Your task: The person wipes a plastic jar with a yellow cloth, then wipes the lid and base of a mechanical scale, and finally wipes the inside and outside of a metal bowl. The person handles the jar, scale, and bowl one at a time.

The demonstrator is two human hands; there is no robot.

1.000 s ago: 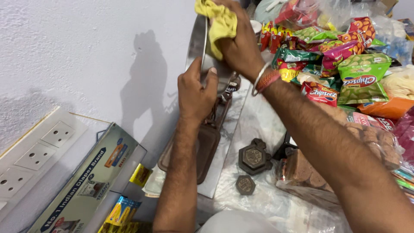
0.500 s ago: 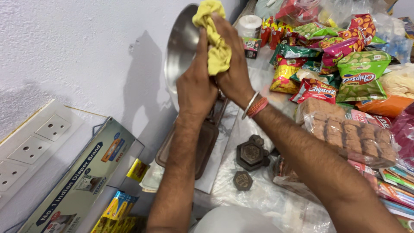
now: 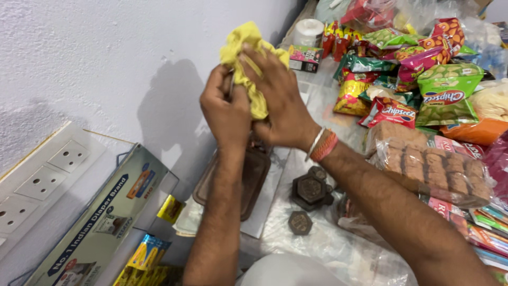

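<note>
— What have you got there, right now?

— A yellow cloth (image 3: 248,63), bunched up and held high in front of the white wall (image 3: 106,58). Both my hands are closed around it. My left hand (image 3: 226,108) grips it from the wall side, fingers curled in. My right hand (image 3: 280,103) presses flat over it from the other side, fingers spread across the folds.

— Anything inside the cloth?

— A thin sliver of something shows between my left fingers, but I cannot tell what it is; the cloth and my hands cover it.

— And under your hands?

— A brown tray (image 3: 254,180) lies on the tabletop (image 3: 317,106) directly below, partly behind my left forearm. Just to its right sit dark hexagonal weights (image 3: 309,189), one stack and a smaller single weight (image 3: 300,222) nearer me, both on clear plastic sheeting.

— The right side looks busy.

— Snack packets (image 3: 442,95), red, green and yellow, heaped well apart from the cloth. A clear pack of brown biscuits (image 3: 434,169) lies beside my right forearm. Beads and threads circle that wrist (image 3: 323,145). A white socket panel (image 3: 39,180) is on the wall at far left, with a printed box (image 3: 100,222) leaning below it.
</note>
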